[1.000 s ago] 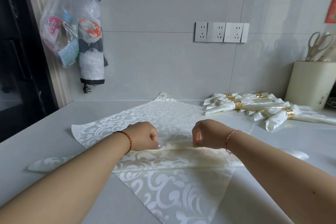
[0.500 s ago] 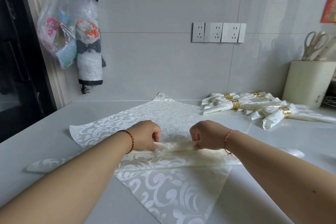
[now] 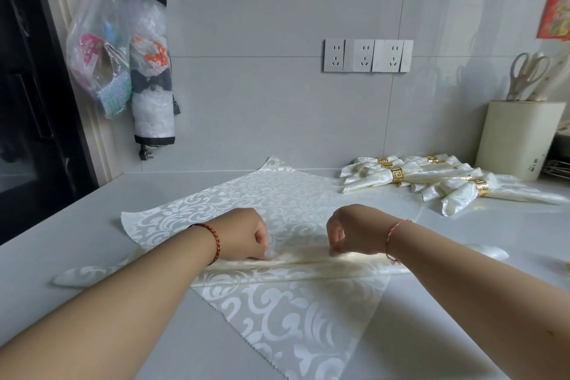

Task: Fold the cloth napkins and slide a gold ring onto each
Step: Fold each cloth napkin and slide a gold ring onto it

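A cream damask napkin [image 3: 277,197] lies spread on the grey counter, one corner toward me, with narrow pleats gathered in a band across its middle. My left hand [image 3: 243,234] and my right hand [image 3: 354,233] sit side by side on that band, fingers curled down and pinching the pleated fold [image 3: 302,257]. The pleat's ends stick out left [image 3: 80,274] and right [image 3: 490,251]. At the back right lies a pile of finished napkins [image 3: 431,179], each with a gold ring [image 3: 396,175] round it.
A cream utensil holder [image 3: 521,139] with scissors stands at the far right by the wall. Plastic bags [image 3: 101,49] hang on the left wall beside a dark doorway. Wall sockets [image 3: 367,55] are above the counter. Bare counter [image 3: 61,225] runs left of the napkin.
Half a second ago both hands lifted a fold of cloth between them; now they have pressed it back down onto the pleated band. The napkin's spread corners have not moved.
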